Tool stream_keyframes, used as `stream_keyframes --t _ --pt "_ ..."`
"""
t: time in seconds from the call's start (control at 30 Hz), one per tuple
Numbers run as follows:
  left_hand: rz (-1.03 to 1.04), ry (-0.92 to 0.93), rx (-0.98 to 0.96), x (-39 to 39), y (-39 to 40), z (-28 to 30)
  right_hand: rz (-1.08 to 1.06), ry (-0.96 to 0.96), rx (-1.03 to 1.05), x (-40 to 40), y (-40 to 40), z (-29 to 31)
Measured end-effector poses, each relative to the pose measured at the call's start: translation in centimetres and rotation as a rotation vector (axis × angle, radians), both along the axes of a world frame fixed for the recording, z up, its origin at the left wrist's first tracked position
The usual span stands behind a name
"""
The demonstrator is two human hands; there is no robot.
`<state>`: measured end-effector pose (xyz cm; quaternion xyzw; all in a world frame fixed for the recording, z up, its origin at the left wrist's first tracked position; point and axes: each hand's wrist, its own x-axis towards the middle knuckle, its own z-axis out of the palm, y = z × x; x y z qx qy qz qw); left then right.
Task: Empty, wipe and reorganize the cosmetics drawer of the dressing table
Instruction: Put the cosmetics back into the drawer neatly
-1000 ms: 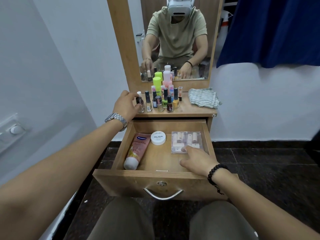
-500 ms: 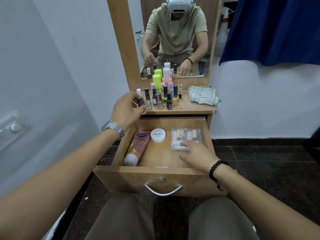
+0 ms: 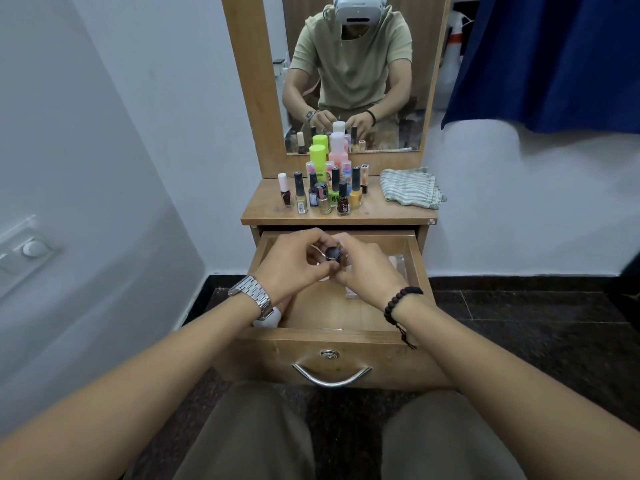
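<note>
The wooden drawer (image 3: 332,344) of the dressing table stands pulled out. Above its middle, my left hand (image 3: 294,265) and my right hand (image 3: 363,268) meet around a small nail polish bottle with a dark cap (image 3: 333,253); both hands have fingers on it. Beneath my arms lie the white cap end of a tube (image 3: 272,318) at the drawer's left and a clear plastic box (image 3: 398,263) at its right, both mostly hidden. Several nail polish bottles (image 3: 323,197) and taller bottles (image 3: 318,154) stand on the tabletop (image 3: 263,211).
A folded striped cloth (image 3: 410,190) lies at the tabletop's right. A mirror (image 3: 353,74) rises behind it. The white wall is close on the left, a blue curtain (image 3: 554,57) hangs at the upper right, and my knees are under the drawer front.
My left hand carried a small bottle from the tabletop's left edge down over the drawer. My right hand left the clear box and rose to join it on the bottle.
</note>
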<state>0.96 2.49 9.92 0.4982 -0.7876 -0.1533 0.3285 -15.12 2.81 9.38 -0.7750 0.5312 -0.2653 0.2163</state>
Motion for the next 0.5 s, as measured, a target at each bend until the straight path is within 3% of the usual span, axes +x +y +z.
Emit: stream_keyframes --t 0.27,0.5 --pt "-0.005 0.022 0.006 1.3 -0.2 -0.4 0.022 -0.003 0.05 -0.1 -0.5 -1.1" --pt "0.26 0.174 -0.061 3.4 -4.3 1.6 0.001 -0.057 0.109 -1.0 -0.9 -2.1"
